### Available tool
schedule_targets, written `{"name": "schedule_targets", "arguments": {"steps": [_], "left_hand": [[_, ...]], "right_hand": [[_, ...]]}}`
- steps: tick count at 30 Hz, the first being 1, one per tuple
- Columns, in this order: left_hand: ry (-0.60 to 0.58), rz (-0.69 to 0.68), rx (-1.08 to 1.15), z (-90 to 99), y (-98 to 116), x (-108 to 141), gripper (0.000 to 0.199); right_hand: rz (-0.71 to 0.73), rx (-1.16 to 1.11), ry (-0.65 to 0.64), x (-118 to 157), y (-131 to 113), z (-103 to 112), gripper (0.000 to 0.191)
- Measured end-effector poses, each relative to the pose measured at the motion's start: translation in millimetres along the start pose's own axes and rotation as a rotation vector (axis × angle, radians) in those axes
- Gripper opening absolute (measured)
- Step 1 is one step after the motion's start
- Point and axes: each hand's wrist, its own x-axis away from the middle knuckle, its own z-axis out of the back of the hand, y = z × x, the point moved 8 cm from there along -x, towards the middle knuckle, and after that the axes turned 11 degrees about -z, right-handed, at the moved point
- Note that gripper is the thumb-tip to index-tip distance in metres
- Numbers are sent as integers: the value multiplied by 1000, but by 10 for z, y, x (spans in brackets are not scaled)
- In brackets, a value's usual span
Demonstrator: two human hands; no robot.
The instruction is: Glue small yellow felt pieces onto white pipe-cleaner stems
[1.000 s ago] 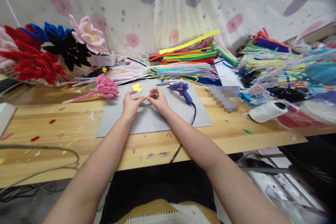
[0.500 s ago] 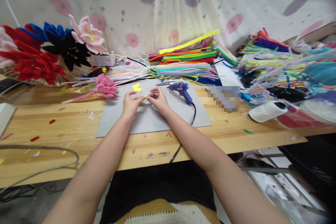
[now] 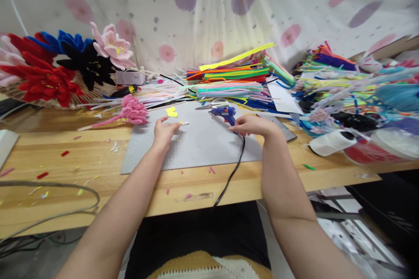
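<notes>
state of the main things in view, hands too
mat: flat
glue gun: on the mat, cord attached
scissors: lying down, blades too small to judge
pink flower: lying on its side
left hand: pinching a small pale piece
right hand: at the glue gun's handle

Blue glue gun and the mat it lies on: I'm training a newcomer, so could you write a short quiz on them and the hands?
1. Multiple choice: which tool is the right hand at? A, scissors; B, white spool; C, glue gun.
2. True or false: the left hand holds a small pale piece.
3. Fill in: seen by the wearer, the pink flower lies by the ____ side of the gray mat.

Key: 1 C; 2 true; 3 left.
</notes>
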Motion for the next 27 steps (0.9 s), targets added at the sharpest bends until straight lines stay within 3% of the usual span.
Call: {"name": "schedule_targets", "arguments": {"steps": [3, 8, 11, 13, 16, 18, 22, 27], "left_hand": [[9, -2, -36, -3, 2, -2, 60], [21, -22, -61, 16, 0, -13, 66], [12, -17, -75, 14, -1, -9, 69], [4, -20, -99, 6, 8, -3, 71], [-7, -30, -120, -7, 16, 5, 73], [-22, -34, -123, -18, 8, 6, 76], [-47, -34, -137, -24, -6, 5, 81], [-42, -24, -152, -21, 9, 12, 80]], "right_hand": [[-44, 12, 312, -110, 169, 230, 39], [153, -209, 349, -388, -9, -34, 41], [64, -378, 471, -393, 38, -52, 45], [45, -517, 427, -327, 21, -93, 47], [194, -681, 225, -151, -223, -212, 45], [256, -655, 121, -47, -397, -328, 44], [269, -542, 100, -15, -561, -509, 41], [282, -482, 124, -69, -583, -576, 43]]}}
